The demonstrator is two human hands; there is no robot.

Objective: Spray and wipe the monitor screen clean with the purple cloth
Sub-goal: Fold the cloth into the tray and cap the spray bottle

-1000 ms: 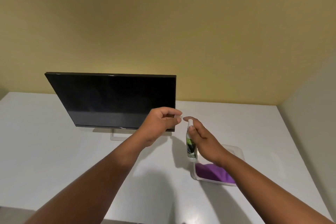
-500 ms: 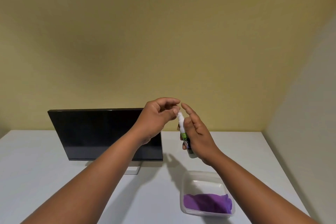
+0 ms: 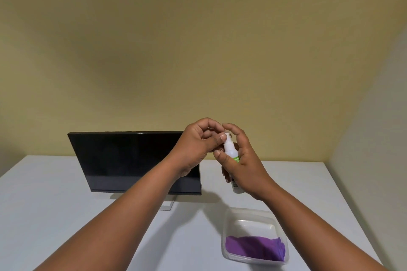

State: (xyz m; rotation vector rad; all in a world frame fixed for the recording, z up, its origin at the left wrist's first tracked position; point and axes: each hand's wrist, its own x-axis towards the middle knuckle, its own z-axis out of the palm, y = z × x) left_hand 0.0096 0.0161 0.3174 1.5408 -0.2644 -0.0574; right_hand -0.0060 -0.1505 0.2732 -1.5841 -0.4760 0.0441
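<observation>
The right hand [image 3: 246, 167] is gripping the small white spray bottle [image 3: 230, 153], fingers curled round its body, and is holding it up in the air just right of the monitor [image 3: 132, 163]. The bottle is tilting a little, nozzle end uppermost. The left hand [image 3: 196, 145] is sitting right against the top of the bottle, its fingers [image 3: 222, 138] bunched together and pinching at the white cap end; how firmly they are clamping it I cannot tell. The monitor is standing on the white table [image 3: 55, 204], screen dark and leaning back, with the left forearm crossing in front of its right corner. The purple cloth [image 3: 255, 246] is lying folded in the near end of a clear plastic tub [image 3: 248, 215], on the table below the right wrist.
</observation>
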